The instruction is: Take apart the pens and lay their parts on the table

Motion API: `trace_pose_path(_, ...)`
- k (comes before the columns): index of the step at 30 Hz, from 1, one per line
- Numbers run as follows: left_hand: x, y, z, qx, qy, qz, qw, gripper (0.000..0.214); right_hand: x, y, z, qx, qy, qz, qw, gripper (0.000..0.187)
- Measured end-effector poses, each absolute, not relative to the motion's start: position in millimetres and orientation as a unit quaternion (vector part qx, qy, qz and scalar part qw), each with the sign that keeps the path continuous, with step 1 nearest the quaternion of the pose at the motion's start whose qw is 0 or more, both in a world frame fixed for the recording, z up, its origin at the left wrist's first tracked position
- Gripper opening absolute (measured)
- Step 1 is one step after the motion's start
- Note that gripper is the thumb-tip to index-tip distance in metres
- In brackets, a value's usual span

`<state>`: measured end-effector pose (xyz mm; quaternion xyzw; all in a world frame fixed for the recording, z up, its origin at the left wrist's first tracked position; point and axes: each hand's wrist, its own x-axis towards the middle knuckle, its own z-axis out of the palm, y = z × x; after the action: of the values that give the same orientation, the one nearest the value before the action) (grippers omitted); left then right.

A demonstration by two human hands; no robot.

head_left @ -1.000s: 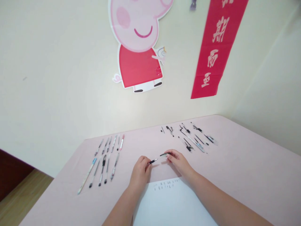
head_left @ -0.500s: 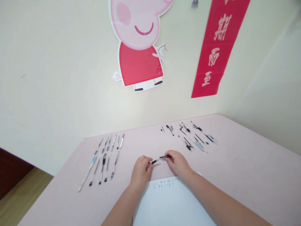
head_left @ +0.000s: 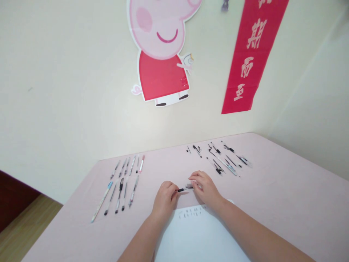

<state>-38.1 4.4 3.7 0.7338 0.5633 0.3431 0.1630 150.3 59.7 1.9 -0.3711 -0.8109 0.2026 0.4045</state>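
Observation:
Over the near middle of the table, my left hand point(head_left: 164, 198) is closed on a clear pen with a black grip point(head_left: 181, 190), its front end pointing right. My right hand point(head_left: 205, 187) pinches a pen cap point(head_left: 189, 186) at that end of the pen, with its forefinger a little raised. Cap and pen are lined up and appear to touch; the fingers partly hide the cap, so how far it sits on the pen I cannot tell. Below both hands lies a white sheet of paper point(head_left: 199, 236) with small handwritten marks along its top.
Left on the pink table point(head_left: 68, 233) lie two rows of pens, among them a blue-capped pen point(head_left: 101, 202) and a red-and-white pen point(head_left: 142, 163). Loose pen parts point(head_left: 218, 165) are scattered at the back right. A wall point(head_left: 81, 120) stands behind the table.
My right hand has turned, its forefinger lifting off. The cap, tilted and dark before, is now in line with the pen. My left hand has shifted slightly right.

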Motion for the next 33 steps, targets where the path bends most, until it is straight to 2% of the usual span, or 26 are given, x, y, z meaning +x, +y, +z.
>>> trace_pose_path(11, -35.0, 4.1, 4.2, 0.770, 0.565, 0.281, 0.096, 0.013, 146.4, 49.1, 2.9, -0.304, -0.866, 0.178, 0.355, 0.013)
trace_pose_path(21, -34.2, 2.8, 4.5, 0.778, 0.556, 0.279, 0.085, 0.016, 146.5, 50.3, 1.4, -0.316, -0.858, 0.191, 0.358, 0.014)
trace_pose_path(26, -33.9, 3.5, 5.1, 0.777, 0.554, 0.286, 0.089, 0.014, 146.1, 50.5, 3.8, -0.309, -0.864, 0.191, 0.349, 0.008)
trace_pose_path(33, -32.5, 1.8, 8.5, 0.774, 0.545, 0.310, 0.090, 0.015, 146.1, 50.7, 5.6, -0.320, -0.870, 0.177, 0.331, 0.022)
